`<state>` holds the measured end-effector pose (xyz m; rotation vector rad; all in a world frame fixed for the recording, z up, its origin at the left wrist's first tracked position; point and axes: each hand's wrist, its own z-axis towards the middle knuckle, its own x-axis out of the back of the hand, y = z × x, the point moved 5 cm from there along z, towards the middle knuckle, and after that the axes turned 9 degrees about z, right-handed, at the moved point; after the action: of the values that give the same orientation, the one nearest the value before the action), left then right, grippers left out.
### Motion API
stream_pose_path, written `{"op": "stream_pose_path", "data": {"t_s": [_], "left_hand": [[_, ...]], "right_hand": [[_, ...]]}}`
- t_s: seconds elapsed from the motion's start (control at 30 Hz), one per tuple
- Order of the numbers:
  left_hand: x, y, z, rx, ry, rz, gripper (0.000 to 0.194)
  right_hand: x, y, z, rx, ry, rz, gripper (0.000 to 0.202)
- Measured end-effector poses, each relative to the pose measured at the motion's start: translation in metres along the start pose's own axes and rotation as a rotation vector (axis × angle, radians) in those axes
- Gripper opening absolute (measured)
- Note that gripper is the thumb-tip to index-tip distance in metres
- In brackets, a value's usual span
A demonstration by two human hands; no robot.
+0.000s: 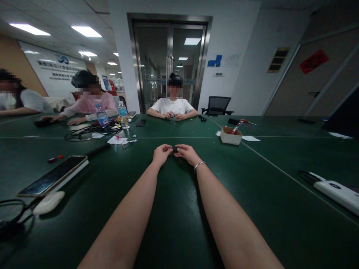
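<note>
Both of my arms reach forward over a dark green table (179, 194). A small black object (175, 149) is between my hands, too small to name. My left hand (162, 154) has its fingertips pinched at the object's left side. From the right, my right hand (187, 153) pinches the same object, its fingers partly wrapped round it. A silver bracelet (198, 166) circles my right wrist.
At left lie a phone on a white box (56, 175), a white mouse-shaped item (49, 203) and black cables (95, 130). Bottles (123, 115) stand beyond. A small box (231, 136) and a white power strip (336, 192) are at right. A person (173, 106) sits opposite.
</note>
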<state>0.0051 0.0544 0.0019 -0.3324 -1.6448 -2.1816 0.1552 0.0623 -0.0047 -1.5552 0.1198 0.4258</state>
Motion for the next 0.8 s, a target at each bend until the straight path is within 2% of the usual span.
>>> {"op": "stream_pose_path", "data": {"t_s": [0.27,0.57,0.8], "left_hand": [[-0.003,-0.007,0.003,0.002,-0.029,-0.022,0.019],[-0.012,-0.025,0.01,0.152,-0.086,-0.107,0.018],[-0.009,-0.022,0.011,0.184,-0.101,-0.022,0.022]], "right_hand": [[0.003,0.003,0.003,0.014,0.015,-0.039,0.015],[0.002,0.003,0.001,0.017,-0.029,-0.09,0.023],[0.003,0.004,0.002,0.045,-0.069,-0.047,0.026]]}}
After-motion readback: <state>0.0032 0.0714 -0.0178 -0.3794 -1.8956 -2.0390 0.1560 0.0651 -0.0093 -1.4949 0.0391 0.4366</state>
